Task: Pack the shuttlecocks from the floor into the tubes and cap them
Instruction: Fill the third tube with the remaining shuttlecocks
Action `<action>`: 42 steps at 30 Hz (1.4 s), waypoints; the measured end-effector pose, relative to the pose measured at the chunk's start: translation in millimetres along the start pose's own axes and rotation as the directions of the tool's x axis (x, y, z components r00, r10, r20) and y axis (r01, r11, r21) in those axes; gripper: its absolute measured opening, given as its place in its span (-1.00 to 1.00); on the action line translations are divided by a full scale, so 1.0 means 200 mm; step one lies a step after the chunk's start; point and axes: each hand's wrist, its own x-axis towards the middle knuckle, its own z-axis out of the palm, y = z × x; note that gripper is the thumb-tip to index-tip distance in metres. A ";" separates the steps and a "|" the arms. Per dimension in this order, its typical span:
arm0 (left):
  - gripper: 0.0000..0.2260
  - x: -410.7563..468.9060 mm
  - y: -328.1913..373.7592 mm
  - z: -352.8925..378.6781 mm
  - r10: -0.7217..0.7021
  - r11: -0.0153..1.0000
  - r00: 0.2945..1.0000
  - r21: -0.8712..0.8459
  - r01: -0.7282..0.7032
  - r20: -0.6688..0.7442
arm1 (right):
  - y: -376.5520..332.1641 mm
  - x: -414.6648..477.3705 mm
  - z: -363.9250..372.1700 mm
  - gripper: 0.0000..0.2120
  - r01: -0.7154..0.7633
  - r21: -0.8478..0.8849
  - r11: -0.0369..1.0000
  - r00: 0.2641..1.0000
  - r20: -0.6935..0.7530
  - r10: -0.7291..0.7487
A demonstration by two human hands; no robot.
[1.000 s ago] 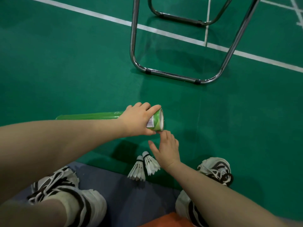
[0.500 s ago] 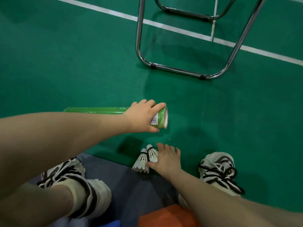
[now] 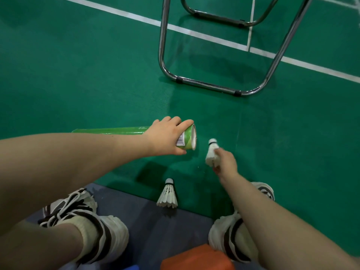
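Observation:
A long green tube point(image 3: 116, 130) lies across the green court floor with its open mouth facing right. My left hand point(image 3: 165, 136) grips it close to that mouth. My right hand point(image 3: 225, 162) holds a white feather shuttlecock point(image 3: 212, 152) by its skirt, cork end up, just right of and below the tube's mouth. A second shuttlecock point(image 3: 168, 194) stands on the floor with its cork up, between my feet at the edge of a grey mat.
A chrome chair frame point(image 3: 209, 85) stands on the floor beyond the tube. White court lines point(image 3: 194, 34) run across the back. My two sneakers point(image 3: 74, 207) rest on the grey mat point(image 3: 155, 234), and an orange object point(image 3: 196, 259) sits at the bottom edge.
My right hand reached down to the pair of shuttlecocks, picked one up and raised it toward the tube's mouth. One shuttlecock stays on the floor. My left hand kept its hold on the tube.

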 end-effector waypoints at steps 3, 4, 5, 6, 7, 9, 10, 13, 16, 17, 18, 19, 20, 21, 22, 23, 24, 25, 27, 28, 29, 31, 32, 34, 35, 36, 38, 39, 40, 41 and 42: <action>-0.19 0.00 -0.01 -0.01 -0.015 1.000 1.000 -0.013 0.015 -0.012 | -0.14 0.01 -0.08 -0.92 -0.172 0.315 0.934 0.971 0.216 0.105; -0.19 0.01 -0.01 -0.01 -0.019 1.000 1.000 -0.014 0.018 -0.014 | -0.18 0.00 -0.09 -0.90 -0.194 0.259 0.946 0.947 0.300 0.112; -0.19 0.01 -0.01 -0.02 -0.020 1.000 1.000 -0.014 0.019 -0.015 | -0.22 -0.01 -0.09 -0.88 -0.194 0.180 0.964 0.919 0.376 0.115; -0.20 0.01 -0.01 -0.02 -0.019 1.000 1.000 -0.014 0.019 -0.013 | -0.25 -0.03 -0.08 -0.87 -0.183 0.117 0.976 0.893 0.435 0.116; -0.20 0.01 -0.01 -0.02 -0.019 1.000 1.000 -0.017 0.018 -0.010 | -0.27 -0.05 -0.06 -0.86 -0.164 0.068 0.984 0.873 0.475 0.112; -0.21 0.01 -0.01 -0.02 -0.018 1.000 1.000 -0.023 0.018 -0.002 | -0.31 -0.07 0.00 -0.86 -0.096 -0.039 0.995 0.853 0.512 0.102; -0.22 0.01 -0.01 -0.01 -0.017 1.000 1.000 -0.022 0.017 0.001 | -0.33 -0.10 0.03 -0.87 -0.039 -0.100 0.994 0.847 0.525 0.086; -0.22 0.00 0.00 0.00 -0.013 1.000 1.000 -0.009 0.013 0.010 | -0.37 -0.14 0.14 -0.82 0.119 -0.188 0.975 0.891 0.453 -0.022; -0.23 0.00 0.01 0.00 -0.011 1.000 1.000 -0.008 0.011 0.006 | -0.38 -0.18 0.24 -0.56 0.087 -0.038 0.995 0.951 0.299 -0.072; -0.23 0.00 0.01 0.00 -0.011 1.000 1.000 -0.010 0.011 0.005 | -0.37 -0.20 0.26 -0.53 0.045 0.059 0.997 0.947 0.315 -0.062; -0.23 0.00 0.01 0.00 -0.012 1.000 1.000 -0.010 0.012 0.004 | -0.37 -0.22 0.28 -0.54 -0.021 0.174 0.985 0.940 0.339 -0.040; -0.23 0.00 0.01 0.00 -0.013 1.000 1.000 -0.007 0.013 0.004 | -0.37 -0.24 0.29 -0.53 -0.078 0.265 0.961 0.939 0.343 -0.018; -0.23 0.00 0.01 0.00 -0.015 1.000 1.000 -0.004 0.015 0.004 | -0.36 -0.25 0.29 -0.51 -0.097 0.325 0.941 0.950 0.312 -0.010; -0.23 0.00 0.00 0.01 -0.018 1.000 1.000 -0.003 0.018 0.004 | -0.34 -0.24 0.29 -0.51 -0.031 0.338 0.941 0.973 0.224 -0.049; -0.23 0.01 0.00 0.00 -0.023 1.000 1.000 -0.005 0.023 0.003 | -0.32 -0.23 0.28 -0.55 0.108 0.284 0.953 0.989 0.070 -0.133; -0.22 0.01 0.00 0.00 -0.028 1.000 1.000 -0.009 0.028 0.000 | -0.29 -0.20 0.26 -0.59 0.305 0.118 0.945 0.950 -0.105 -0.294; -0.22 0.01 -0.01 0.00 -0.034 0.999 0.999 -0.014 0.034 -0.004 | -0.26 -0.18 0.25 -0.61 0.461 -0.057 0.886 0.865 -0.193 -0.463; -0.21 0.02 -0.01 -0.01 -0.039 0.999 0.999 -0.016 0.039 -0.009 | -0.23 -0.16 0.23 -0.63 0.554 -0.159 0.817 0.798 -0.178 -0.576; -0.21 0.02 -0.02 -0.02 -0.048 0.999 0.999 -0.019 0.047 -0.019 | -0.18 -0.16 0.21 -0.64 0.614 -0.187 0.767 0.773 -0.055 -0.632; -0.21 0.02 -0.02 -0.02 -0.051 0.998 0.998 -0.023 0.051 -0.022 | -0.17 -0.16 0.22 -0.63 0.623 -0.173 0.763 0.776 0.018 -0.630; -0.21 0.03 -0.02 -0.02 -0.054 0.998 0.998 -0.025 0.054 -0.024 | -0.17 -0.18 0.23 -0.61 0.642 -0.164 0.749 0.766 0.093 -0.637; -0.22 0.02 -0.01 -0.02 -0.057 0.998 0.998 -0.024 0.056 -0.026 | -0.17 -0.19 0.25 -0.55 0.686 -0.184 0.704 0.726 0.228 -0.648; -0.22 0.02 -0.01 -0.01 -0.056 0.998 0.998 -0.025 0.055 -0.028 | -0.17 -0.19 0.26 -0.52 0.694 -0.210 0.689 0.717 0.287 -0.635; -0.23 0.02 -0.01 0.00 -0.054 0.998 0.998 -0.029 0.053 -0.033 | -0.19 -0.20 0.29 -0.44 0.677 -0.239 0.697 0.726 0.372 -0.578; -0.23 0.01 -0.01 0.00 -0.054 0.998 0.998 -0.029 0.053 -0.035 | -0.20 -0.20 0.29 -0.42 0.657 -0.224 0.720 0.737 0.397 -0.548; -0.23 0.01 -0.02 0.00 -0.053 0.998 0.998 -0.030 0.052 -0.039 | -0.20 -0.20 0.29 -0.42 0.630 -0.201 0.750 0.748 0.418 -0.516; -0.23 0.00 -0.02 0.00 -0.058 0.998 0.997 -0.035 0.057 -0.049 | -0.20 -0.19 0.31 -0.43 0.586 -0.160 0.795 0.753 0.470 -0.460; -0.23 -0.01 -0.02 -0.01 -0.062 0.997 0.997 -0.039 0.060 -0.052 | -0.19 -0.19 0.33 -0.42 0.567 -0.148 0.811 0.748 0.505 -0.431; -0.23 -0.02 -0.02 -0.01 -0.061 0.997 0.997 -0.039 0.059 -0.052 | -0.19 -0.19 0.34 -0.36 0.543 -0.145 0.827 0.746 0.537 -0.395; -0.24 -0.03 -0.03 -0.01 -0.050 0.998 0.998 -0.034 0.048 -0.049 | -0.18 -0.18 0.35 -0.25 0.503 -0.155 0.850 0.752 0.563 -0.342; -0.24 -0.04 -0.03 -0.01 -0.028 0.999 0.999 -0.019 0.028 -0.043 | -0.17 -0.17 0.35 -0.15 0.458 -0.166 0.874 0.752 0.596 -0.281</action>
